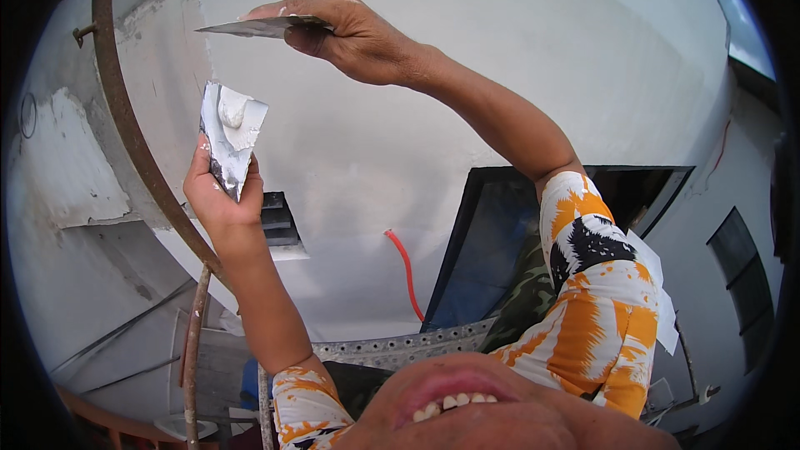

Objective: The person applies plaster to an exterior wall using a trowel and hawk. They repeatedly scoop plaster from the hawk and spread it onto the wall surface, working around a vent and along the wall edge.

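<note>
My left hand [223, 198] grips a flat metal putty knife [218, 140] from below, its wide end pointing up. A lump of white putty [234, 108] sits on that blade, and more is smeared around it. Higher up, my right hand [354, 40] is closed on a second thin metal putty blade [254, 27], seen almost edge-on, thumb under it and fingers above. This blade lies close to the pale wall [400, 129]; whether it touches I cannot tell. White smears mark the fingers of the right hand.
A rusty scaffold pipe [125, 104] curves down the left side beside my left arm. Below are a perforated metal plank [408, 350], a small louvred window [279, 218] and a large dark-framed opening [487, 242]. A red flexible tube [405, 271] sticks out of the wall.
</note>
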